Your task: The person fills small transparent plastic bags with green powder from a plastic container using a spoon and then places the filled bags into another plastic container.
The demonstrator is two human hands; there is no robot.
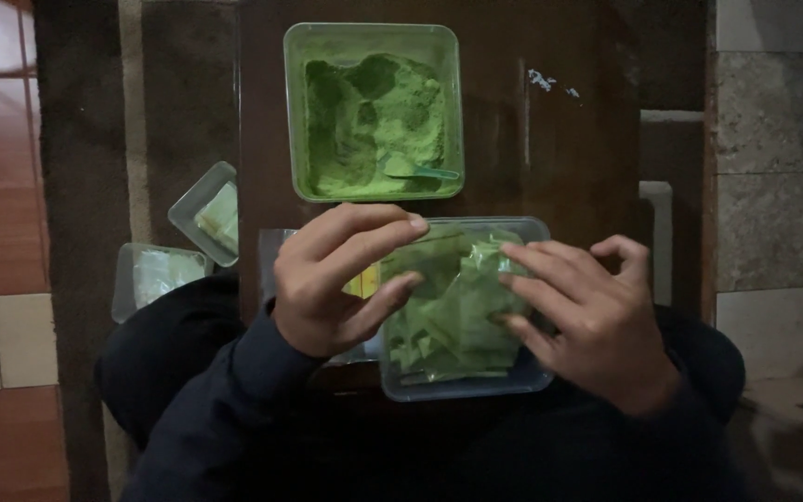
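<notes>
In the lower centre of the frame a clear plastic tub (401,376) sits on the near edge of a dark wooden table (569,158), filled with small clear packets of green powder (453,316) lying flat and overlapping at mixed angles, so no single long axis shows. The left hand (332,279) hovers over the tub's left rim, fingers curled, forefinger and thumb pinching the corner of one packet. The right hand (583,311) lies spread over the right side of the pile, fingertips touching the packets.

Just above, a square green container (295,112) holds loose green powder with a small scoop (420,171) resting in it, handle pointing right. Bare table lies to the right of it.

At the left edge, two smaller clear containers (183,209) sit off the table; their contents are hard to make out. The tub's near rim meets the dark sleeves.
</notes>
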